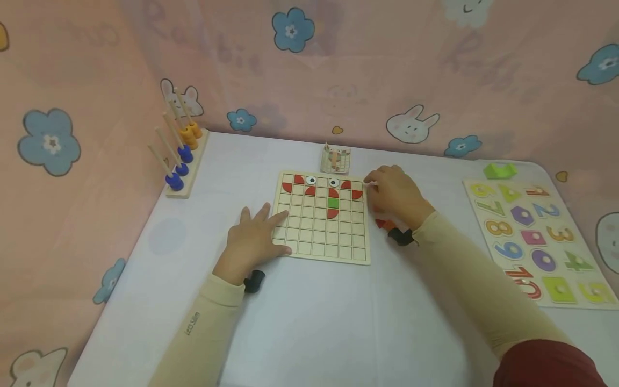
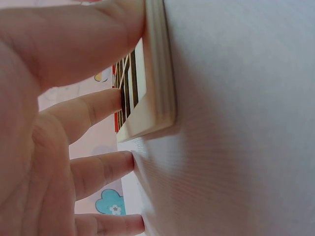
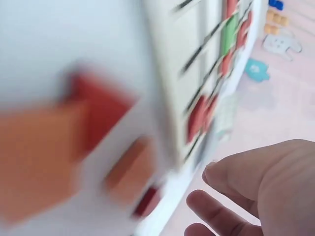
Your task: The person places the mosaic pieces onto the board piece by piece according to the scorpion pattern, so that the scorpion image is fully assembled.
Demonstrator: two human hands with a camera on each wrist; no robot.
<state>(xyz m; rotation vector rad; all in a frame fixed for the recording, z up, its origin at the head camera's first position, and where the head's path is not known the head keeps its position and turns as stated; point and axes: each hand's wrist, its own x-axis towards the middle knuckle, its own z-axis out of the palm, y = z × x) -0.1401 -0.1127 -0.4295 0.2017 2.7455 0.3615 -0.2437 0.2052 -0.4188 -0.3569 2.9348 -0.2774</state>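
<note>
A wooden grid board lies on the white table, with red quarter-round pieces, a green square and two eye pieces in its upper cells. My left hand is spread at the board's left side, thumb and index finger touching the board; the left wrist view shows the other fingertips on the tablecloth. My right hand is at the upper right corner, fingers loosely bent. No piece shows between thumb and fingers in the right wrist view. Red and orange pieces lie by the right wrist, partly hidden.
A small picture card stands behind the board. At the left is a peg abacus with blue and orange beads. A number puzzle board lies at the right, a green block behind it. A pink patterned cloth hangs behind.
</note>
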